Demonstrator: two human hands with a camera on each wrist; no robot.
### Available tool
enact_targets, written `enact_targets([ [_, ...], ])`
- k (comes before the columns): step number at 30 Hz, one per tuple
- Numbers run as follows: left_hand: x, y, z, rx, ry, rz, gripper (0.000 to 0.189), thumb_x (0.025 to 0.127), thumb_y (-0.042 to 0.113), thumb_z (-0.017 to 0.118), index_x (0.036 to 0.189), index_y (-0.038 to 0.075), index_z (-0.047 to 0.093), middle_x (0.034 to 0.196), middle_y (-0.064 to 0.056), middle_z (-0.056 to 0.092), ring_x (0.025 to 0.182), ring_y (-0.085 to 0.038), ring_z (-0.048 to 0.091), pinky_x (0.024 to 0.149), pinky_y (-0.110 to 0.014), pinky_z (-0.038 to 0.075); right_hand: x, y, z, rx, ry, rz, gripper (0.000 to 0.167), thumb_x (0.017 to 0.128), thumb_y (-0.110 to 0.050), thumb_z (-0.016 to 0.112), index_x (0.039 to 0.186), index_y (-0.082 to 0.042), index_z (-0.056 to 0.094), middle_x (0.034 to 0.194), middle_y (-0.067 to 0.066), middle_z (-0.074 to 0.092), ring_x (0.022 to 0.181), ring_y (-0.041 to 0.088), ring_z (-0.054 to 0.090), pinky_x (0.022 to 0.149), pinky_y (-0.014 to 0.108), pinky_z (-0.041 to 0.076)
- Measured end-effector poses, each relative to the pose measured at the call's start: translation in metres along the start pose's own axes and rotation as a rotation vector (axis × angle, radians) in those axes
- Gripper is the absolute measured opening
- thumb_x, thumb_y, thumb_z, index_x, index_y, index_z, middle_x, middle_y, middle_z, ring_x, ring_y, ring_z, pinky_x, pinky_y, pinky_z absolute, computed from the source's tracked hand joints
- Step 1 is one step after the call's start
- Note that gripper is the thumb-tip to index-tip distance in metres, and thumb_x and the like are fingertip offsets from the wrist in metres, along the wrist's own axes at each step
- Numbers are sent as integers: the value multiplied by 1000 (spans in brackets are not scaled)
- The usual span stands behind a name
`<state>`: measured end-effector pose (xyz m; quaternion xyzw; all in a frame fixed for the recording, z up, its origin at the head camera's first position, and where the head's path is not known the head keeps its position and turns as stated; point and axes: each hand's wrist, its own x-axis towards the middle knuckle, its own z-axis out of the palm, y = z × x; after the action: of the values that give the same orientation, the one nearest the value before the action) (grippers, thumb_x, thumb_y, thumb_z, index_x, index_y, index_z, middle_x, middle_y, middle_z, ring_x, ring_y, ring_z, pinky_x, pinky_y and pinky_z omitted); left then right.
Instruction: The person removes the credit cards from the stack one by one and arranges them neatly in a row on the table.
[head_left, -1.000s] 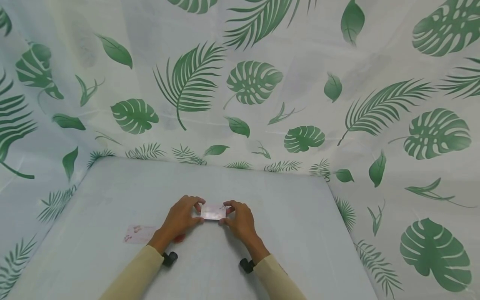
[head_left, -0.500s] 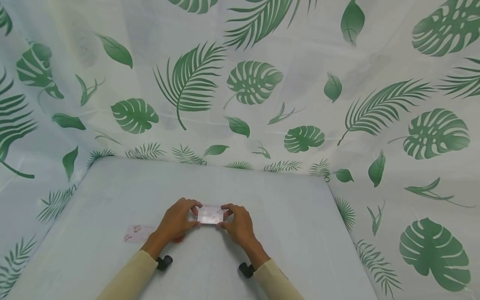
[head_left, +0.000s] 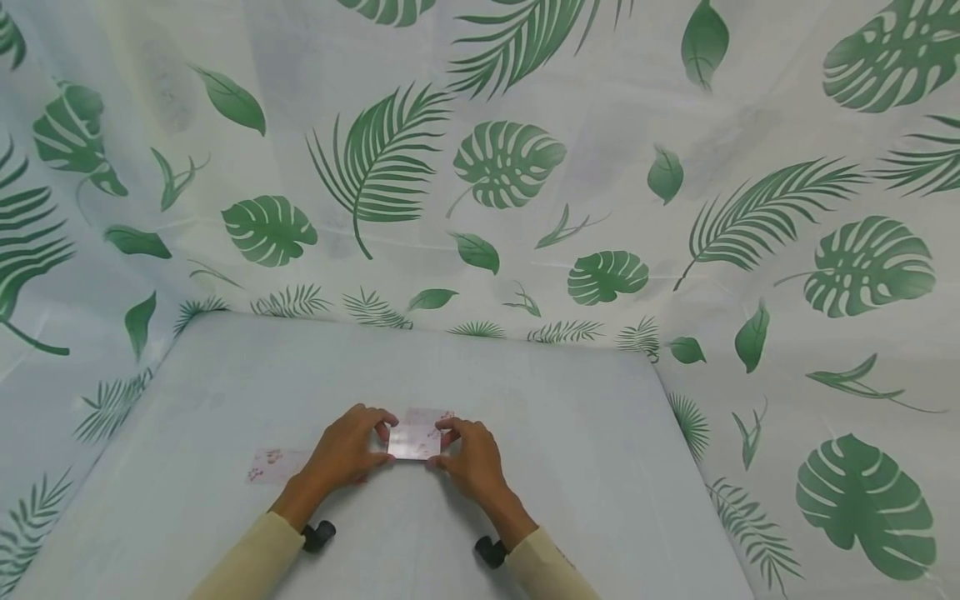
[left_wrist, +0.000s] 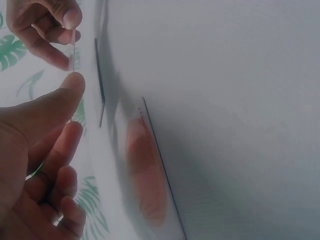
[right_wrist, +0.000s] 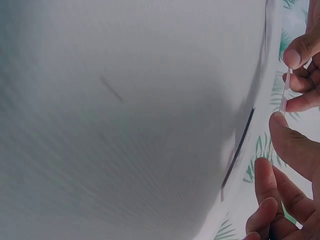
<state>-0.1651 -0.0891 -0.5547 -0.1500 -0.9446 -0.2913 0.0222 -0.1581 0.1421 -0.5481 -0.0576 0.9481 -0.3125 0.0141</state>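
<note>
In the head view my left hand (head_left: 347,446) and right hand (head_left: 474,457) pinch a small pale pink card (head_left: 415,441) by its two short sides, thumbs on the near corners. Seen edge-on in the left wrist view, the card (left_wrist: 74,52) is a thin line held off the table. Just beyond it lies another pale piece with a red floral print (head_left: 431,413), partly covered by the held card. Left of my left wrist is a pale pink flat piece with red flowers (head_left: 274,467), its right part hidden by the forearm; the left wrist view shows a reddish oval (left_wrist: 146,175) on it.
A white-covered table (head_left: 600,467) spreads under both hands. Leaf-printed white sheeting (head_left: 517,167) rises along its back and both sides. A black wrist camera (head_left: 320,536) sits under the left wrist, another (head_left: 491,552) under the right.
Both hands have drawn the card back toward me and slightly left. More of its face shows, and the printed piece beyond it has come into view.
</note>
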Motion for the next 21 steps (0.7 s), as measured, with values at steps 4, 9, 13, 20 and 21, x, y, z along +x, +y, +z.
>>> enact_targets([
  [4, -3, -1, 1, -5, -12, -13, 54, 72, 20, 100, 119, 17, 75, 88, 11, 64, 81, -7, 46, 73, -24, 44, -2, 0, 2, -15, -9, 6, 54, 75, -18, 97, 125, -18, 76, 94, -4, 73, 90, 13, 56, 86, 34, 46],
  [9, -7, -1, 2, -2, -11, -14, 52, 70, 20, 101, 116, 16, 76, 87, 11, 64, 81, -7, 47, 74, -24, 46, -5, 1, 6, -21, -11, -8, 56, 74, -19, 98, 125, -17, 76, 92, -5, 73, 88, 11, 54, 84, 32, 45],
  [13, -11, -3, 3, 7, -17, -18, 52, 70, 22, 101, 115, 17, 76, 87, 11, 63, 80, -7, 46, 72, -23, 45, -8, 1, 9, -30, -20, -5, 56, 73, -19, 98, 125, -17, 76, 89, -6, 71, 87, 11, 52, 82, 31, 43],
  [20, -17, -6, 8, 1, -31, -25, 53, 70, 25, 101, 116, 18, 76, 87, 12, 61, 79, -6, 44, 69, -20, 41, -13, -1, 12, -45, -40, 18, 54, 73, -21, 98, 123, -19, 77, 85, -10, 69, 85, 10, 51, 80, 29, 42],
  [21, -18, -6, 8, 0, -31, -24, 53, 70, 25, 101, 116, 18, 76, 87, 12, 61, 79, -6, 44, 69, -20, 41, -14, -1, 12, -50, -39, 16, 54, 73, -21, 98, 123, -19, 77, 85, -10, 68, 85, 10, 51, 80, 28, 42],
])
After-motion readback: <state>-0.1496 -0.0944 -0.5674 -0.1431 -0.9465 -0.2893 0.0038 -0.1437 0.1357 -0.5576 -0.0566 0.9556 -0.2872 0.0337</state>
